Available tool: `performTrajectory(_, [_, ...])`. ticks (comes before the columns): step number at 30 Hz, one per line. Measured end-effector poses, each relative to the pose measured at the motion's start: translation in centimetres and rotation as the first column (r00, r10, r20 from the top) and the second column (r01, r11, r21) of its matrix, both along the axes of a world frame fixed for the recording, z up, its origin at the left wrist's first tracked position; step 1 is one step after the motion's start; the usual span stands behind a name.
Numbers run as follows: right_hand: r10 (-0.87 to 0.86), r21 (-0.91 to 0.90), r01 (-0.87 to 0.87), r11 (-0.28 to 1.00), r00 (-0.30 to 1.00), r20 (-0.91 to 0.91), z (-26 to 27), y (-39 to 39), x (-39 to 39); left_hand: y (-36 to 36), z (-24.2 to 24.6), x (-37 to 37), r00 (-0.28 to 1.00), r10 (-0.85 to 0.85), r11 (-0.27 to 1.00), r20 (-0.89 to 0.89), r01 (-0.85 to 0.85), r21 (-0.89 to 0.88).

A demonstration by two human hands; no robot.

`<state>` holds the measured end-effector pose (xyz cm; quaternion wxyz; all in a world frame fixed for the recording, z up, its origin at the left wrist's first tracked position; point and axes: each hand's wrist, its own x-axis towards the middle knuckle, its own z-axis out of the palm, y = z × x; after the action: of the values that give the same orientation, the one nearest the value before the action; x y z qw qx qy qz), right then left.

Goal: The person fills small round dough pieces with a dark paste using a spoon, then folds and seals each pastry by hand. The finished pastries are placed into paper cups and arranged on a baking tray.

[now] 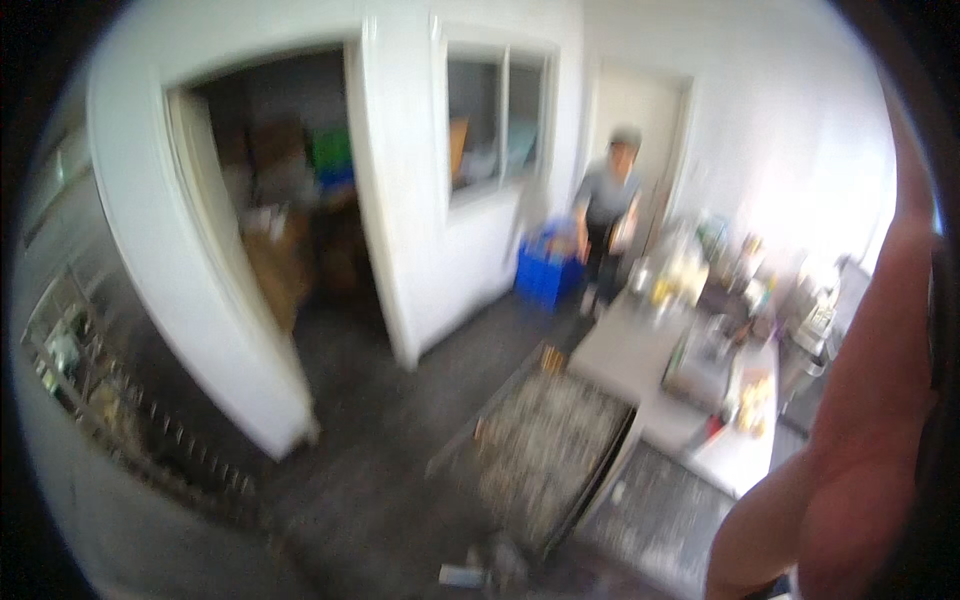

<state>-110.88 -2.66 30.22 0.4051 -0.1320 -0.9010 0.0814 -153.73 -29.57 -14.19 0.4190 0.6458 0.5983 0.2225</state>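
Note:
Very close to the camera, my right hand [847, 465] fills the right side of the view, blurred, with one finger reaching up along the rim; whether it holds anything is hidden. My left hand is out of view. Before me a pale worktable [615, 360] bears a dark tray [697, 360], a tray of yellowish pieces [754, 401], a red-handled tool [709, 431] and clear plastic bags [679, 266]. Nearer stands a large flat tray or rack with a mottled, pale surface [547, 442], beside a dark grey panel [660, 510]. The whole picture is smeared by motion.
A person in a grey shirt and cap [611, 195] stands beyond the table, near a door [645, 97] and a blue crate [544, 270]. An open doorway [292, 210] shows cardboard boxes. A wire rack [150, 420] stands at left over the dark floor [360, 450].

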Motion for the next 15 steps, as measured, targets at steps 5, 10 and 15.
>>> performTrajectory(5, [-0.128, -0.008, 0.128, 0.992, 0.992, 0.014, -5.2, 11.4, -0.8, 20.6, -5.5, -5.5, 0.998, -0.024, 0.994, 0.050, 0.029, -0.106])
performTrajectory(10, [-0.541, -0.422, 0.461, 0.781, 0.837, -0.088, -19.6, 24.0, 0.1, 49.5, -16.0, -6.6, 0.998, -0.018, 0.999, 0.061, 0.015, 0.041])
performTrajectory(15, [-0.523, -0.317, 0.923, -0.217, 0.164, 0.836, -48.4, 28.9, -1.0, 61.7, -29.1, -2.7, 0.990, -0.023, 0.974, -0.137, -0.008, -0.227])
